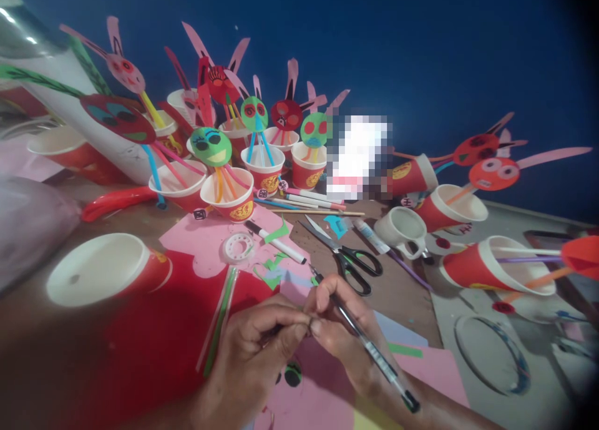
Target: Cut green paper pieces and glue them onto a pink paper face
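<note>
My left hand (253, 349) and my right hand (344, 330) meet fingertip to fingertip at the lower middle. Thumb and fingers of the left are pinched together; whatever lies between them is hidden or too small to name. A black-and-clear pen (372, 350) slants through my right hand, its tip pointing up and away. Below the hands is pink paper (309, 402) with a black-and-green cut-out eye (293, 374) on it. Just beyond lie black-handled scissors (344, 252) with blades apart, a white marker (283, 244) and green paper scraps (279, 259).
Red-and-white paper cups (229, 199) with paper-faced straw figures line the back. An overturned cup (105, 271) lies left, near red paper (154, 336) and green straws (222, 317). A tape roll (238, 248), a white mug (401, 227) and a large tape ring (519, 361) are also there.
</note>
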Available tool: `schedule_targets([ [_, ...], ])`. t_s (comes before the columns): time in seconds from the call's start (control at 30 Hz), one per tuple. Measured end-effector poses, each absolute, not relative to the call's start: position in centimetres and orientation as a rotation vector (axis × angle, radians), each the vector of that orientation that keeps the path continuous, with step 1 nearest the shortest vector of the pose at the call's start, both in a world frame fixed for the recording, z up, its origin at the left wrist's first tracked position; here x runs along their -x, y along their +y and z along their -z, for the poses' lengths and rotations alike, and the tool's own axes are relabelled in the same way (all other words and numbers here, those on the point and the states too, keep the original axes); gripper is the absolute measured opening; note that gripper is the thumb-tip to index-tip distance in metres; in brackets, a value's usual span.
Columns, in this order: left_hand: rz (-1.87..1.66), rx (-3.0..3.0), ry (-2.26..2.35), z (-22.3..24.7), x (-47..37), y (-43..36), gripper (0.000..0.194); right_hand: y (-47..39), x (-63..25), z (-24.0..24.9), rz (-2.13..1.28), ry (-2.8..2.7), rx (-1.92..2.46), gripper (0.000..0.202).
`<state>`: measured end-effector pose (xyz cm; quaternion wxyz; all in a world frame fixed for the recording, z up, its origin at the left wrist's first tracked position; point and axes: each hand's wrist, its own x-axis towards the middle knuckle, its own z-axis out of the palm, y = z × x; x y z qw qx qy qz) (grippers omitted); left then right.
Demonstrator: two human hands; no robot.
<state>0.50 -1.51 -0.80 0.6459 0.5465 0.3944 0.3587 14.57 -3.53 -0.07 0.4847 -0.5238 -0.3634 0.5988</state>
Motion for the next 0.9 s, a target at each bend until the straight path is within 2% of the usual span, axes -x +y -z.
schedule_targets([
  [0.33,-0.622,-0.547,0.852,1.5,-0.8,-1.2,0.018,-3.0,-14.5,0.5,-1.430,-0.828,1.333,0.017],
  [0.57,-0.595,-0.421,0.796,1.1,-1.0,-1.1,0.016,-3.4,-15.4,0.9,-1.371,-1.067,1.306,0.011],
  [0.73,-0.563,-0.211,0.766,0.7,-0.8,-0.3,0.022,-2.9,-15.6,1.2,-1.397,-0.951,1.234,0.012],
  [0.9,-0.584,-0.220,0.812,1.0,-0.8,0.0,0.017,-2.4,-15.5,1.7,-1.283,-0.945,1.271,0.013],
])
